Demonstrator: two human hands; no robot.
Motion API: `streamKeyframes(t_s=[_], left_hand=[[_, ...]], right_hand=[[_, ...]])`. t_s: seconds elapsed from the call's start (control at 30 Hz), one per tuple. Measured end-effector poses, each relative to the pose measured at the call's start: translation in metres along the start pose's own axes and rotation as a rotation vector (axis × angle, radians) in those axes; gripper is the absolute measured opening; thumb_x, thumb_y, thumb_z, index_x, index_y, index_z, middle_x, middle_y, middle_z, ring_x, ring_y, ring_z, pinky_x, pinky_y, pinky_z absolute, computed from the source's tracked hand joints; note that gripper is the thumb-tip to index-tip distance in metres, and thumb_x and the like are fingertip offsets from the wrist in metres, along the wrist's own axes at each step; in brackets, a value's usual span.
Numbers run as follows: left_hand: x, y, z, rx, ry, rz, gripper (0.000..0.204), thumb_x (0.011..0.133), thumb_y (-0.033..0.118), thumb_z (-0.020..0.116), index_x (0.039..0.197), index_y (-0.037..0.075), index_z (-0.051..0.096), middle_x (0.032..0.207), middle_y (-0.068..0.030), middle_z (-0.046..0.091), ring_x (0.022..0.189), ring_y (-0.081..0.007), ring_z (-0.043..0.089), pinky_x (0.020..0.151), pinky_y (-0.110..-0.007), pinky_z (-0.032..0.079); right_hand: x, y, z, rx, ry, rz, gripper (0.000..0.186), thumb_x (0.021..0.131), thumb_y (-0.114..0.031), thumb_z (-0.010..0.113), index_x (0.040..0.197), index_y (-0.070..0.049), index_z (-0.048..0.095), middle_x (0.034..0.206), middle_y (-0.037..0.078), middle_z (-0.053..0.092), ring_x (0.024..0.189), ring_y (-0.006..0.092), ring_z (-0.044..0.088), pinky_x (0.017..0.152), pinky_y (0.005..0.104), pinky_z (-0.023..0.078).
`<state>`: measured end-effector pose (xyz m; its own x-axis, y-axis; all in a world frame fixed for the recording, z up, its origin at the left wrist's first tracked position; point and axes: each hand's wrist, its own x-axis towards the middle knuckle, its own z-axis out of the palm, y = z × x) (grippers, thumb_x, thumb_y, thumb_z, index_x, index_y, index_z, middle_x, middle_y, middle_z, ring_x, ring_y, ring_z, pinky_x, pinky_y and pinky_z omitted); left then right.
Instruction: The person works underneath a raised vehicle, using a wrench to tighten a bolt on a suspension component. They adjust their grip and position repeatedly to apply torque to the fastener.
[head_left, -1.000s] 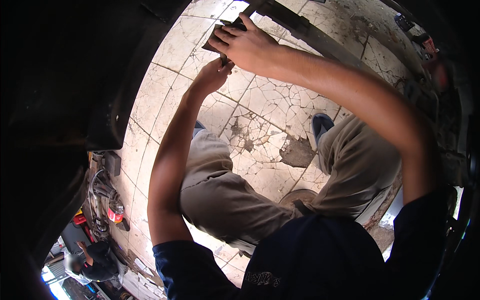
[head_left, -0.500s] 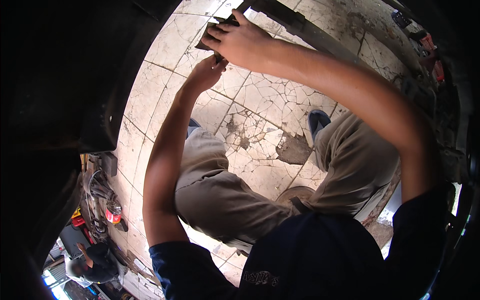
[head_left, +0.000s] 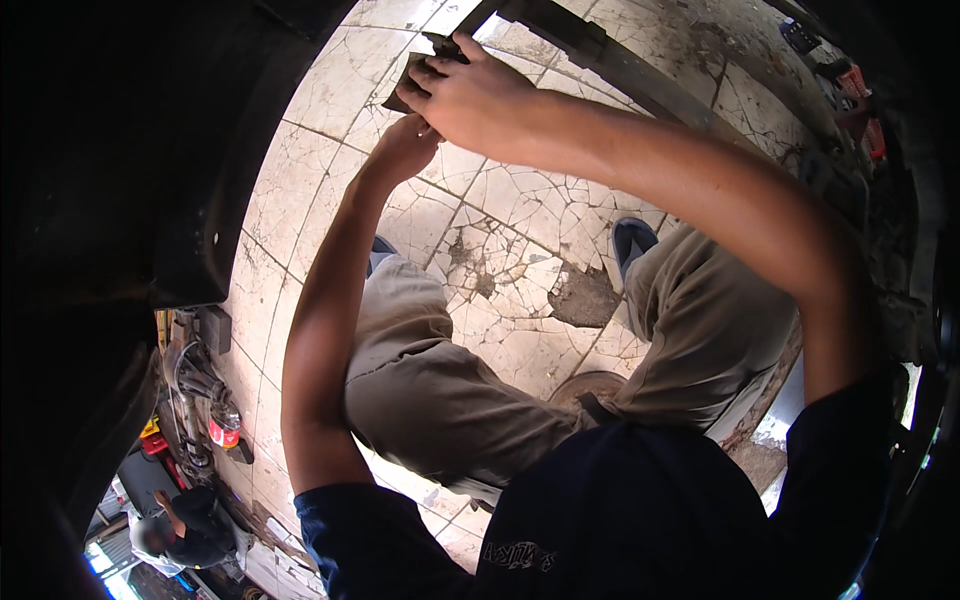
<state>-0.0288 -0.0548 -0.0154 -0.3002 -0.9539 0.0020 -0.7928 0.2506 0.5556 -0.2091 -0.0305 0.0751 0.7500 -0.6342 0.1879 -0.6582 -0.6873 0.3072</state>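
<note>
At the top of the view, both my hands are close together on a dark, thin piece with ragged edges, whose exact kind I cannot make out. My right hand lies over it with bent fingers, the index finger raised a little toward the dark bar. My left hand is just below, its closed fingers at the piece's lower edge and partly hidden behind the right hand. The dark bar runs from above my hands toward the right; whether the piece touches it is not clear.
Large dark panels fill the left side. Beneath lies a cracked tile floor with a broken patch. At lower left are metal parts, a bottle with a red label, and another person. Red items lie at the right.
Both hands and the dark piece have shifted slightly down and left. The right index finger sits lower, and more of the piece shows left of the fingers.
</note>
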Motion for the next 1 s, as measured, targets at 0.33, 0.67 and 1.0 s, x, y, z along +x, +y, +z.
streamKeyframes(t_s=[0.33, 0.67, 1.0], left_hand=[[0.004, -0.011, 0.002, -0.214, -0.093, -0.127, 0.038, 0.092, 0.036, 0.051, 0.104, 0.001, 0.061, 0.085, -0.0141, 0.066, 0.082, -0.0261, 0.064, 0.075, -0.038, 0.048], [0.004, 0.005, 0.001, -0.195, -0.105, -0.162, 0.037, 0.092, 0.036, 0.051, 0.106, 0.003, 0.061, 0.090, -0.0155, 0.067, 0.088, -0.0308, 0.064, 0.078, -0.039, 0.047], [0.000, 0.007, -0.003, -0.135, -0.109, -0.134, 0.034, 0.091, 0.030, 0.050, 0.108, 0.002, 0.059, 0.095, -0.0207, 0.066, 0.091, -0.0341, 0.064, 0.079, -0.041, 0.047]], right_hand=[[0.002, 0.008, 0.009, 0.121, 0.100, -0.002, 0.060, 0.081, -0.012, 0.062, 0.137, -0.014, 0.041, 0.140, 0.011, 0.044, 0.126, 0.0225, 0.047, 0.109, 0.0434, 0.025], [0.001, 0.018, 0.007, 0.171, 0.035, 0.027, 0.059, 0.082, -0.010, 0.060, 0.138, -0.014, 0.040, 0.142, 0.010, 0.042, 0.129, 0.0239, 0.043, 0.107, 0.0462, 0.028], [0.009, 0.010, 0.002, 0.168, -0.001, 0.032, 0.060, 0.080, -0.014, 0.063, 0.136, -0.010, 0.041, 0.139, 0.011, 0.044, 0.127, 0.0233, 0.046, 0.106, 0.0423, 0.029]])
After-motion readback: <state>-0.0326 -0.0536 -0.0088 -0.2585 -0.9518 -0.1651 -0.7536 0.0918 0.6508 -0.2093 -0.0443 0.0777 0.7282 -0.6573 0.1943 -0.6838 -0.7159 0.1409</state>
